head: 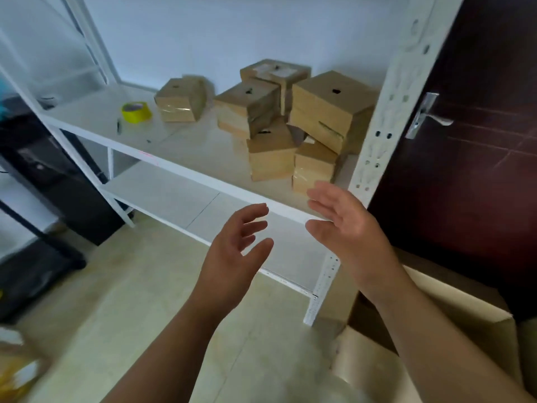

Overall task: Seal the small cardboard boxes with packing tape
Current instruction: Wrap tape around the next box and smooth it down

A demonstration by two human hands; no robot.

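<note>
Head view: the left hand [232, 251] and right hand [345, 225] hang side by side before the shelf [197, 146], palms facing each other, fingers spread and loose, holding nothing; just beyond the right hand's fingertips the small cardboard boxes [319, 112] sit heaped on the shelf; further off, beyond the left hand, a lone box [180, 101] stands apart; left of it lies the yellow tape roll [136, 112]; a large carton [465, 309] stands under the right forearm.
</note>
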